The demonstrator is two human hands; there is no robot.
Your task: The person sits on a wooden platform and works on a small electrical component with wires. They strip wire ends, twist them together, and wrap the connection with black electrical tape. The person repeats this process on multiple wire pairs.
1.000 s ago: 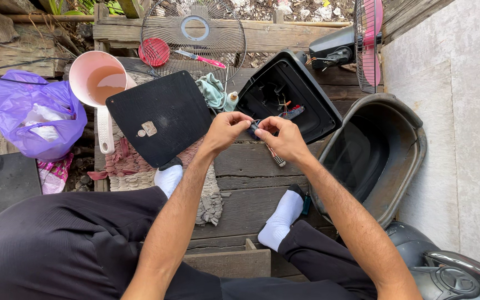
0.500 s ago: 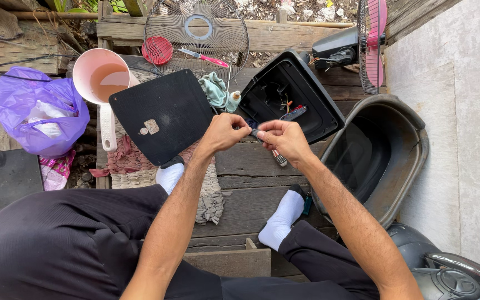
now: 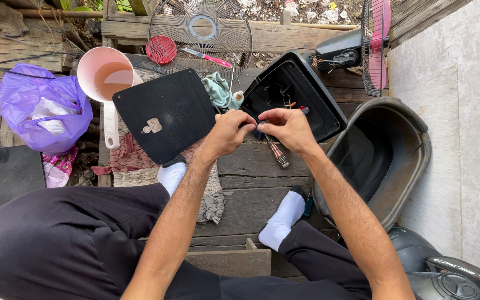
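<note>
Wires (image 3: 259, 123) sit pinched between the fingers of left hand (image 3: 230, 132) and right hand (image 3: 288, 126), over the black housing (image 3: 318, 100).

My left hand (image 3: 230, 132) and right hand (image 3: 288, 129) are bare, forearms unsleeved, and I wear loose black ribbed trousers (image 3: 56, 239) with white socks (image 3: 282, 219).

Looks like a backyard DIY repair spot: rough wooden deck (image 3: 251, 166), fan grille (image 3: 201, 33) w/ fan parts lying about, dirt behind, concrete wall (image 3: 462, 111).
</note>
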